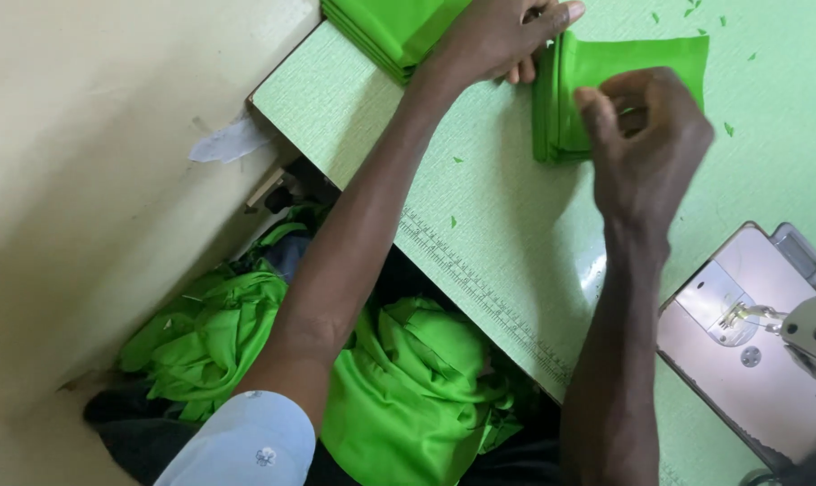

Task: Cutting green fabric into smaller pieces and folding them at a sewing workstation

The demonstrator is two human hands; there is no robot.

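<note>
Resting on the pale green counter [480,216], a stack of folded bright green fabric pieces [637,67] lies near the far edge of the view, its folded edges lined up along the left side. Both hands work at this stack. The left hand [502,36] reaches in from the left and its grip is clamped on the stack's upper left corner, thumb on top and fingers curled against the folded edge. The right hand [646,144] sits over the near side of the stack with fingers bent; its thumb [597,112] and fingertips pinch the top layers, so its grip is also closed on the fabric.

Just left of the left hand, a second pile of folded green fabric [390,27] sits at the counter's corner, partly cut off by the top of the view. Small green fabric scraps [727,129] dot the counter around the stack. A printed ruler scale [489,292] runs along the counter's near edge. At the lower right stands a sewing machine [759,342] with its metal needle plate. Below the counter, a heap of loose green cloth [399,387] lies bunched up. A light blue sleeve [246,445] covers the left upper arm
</note>
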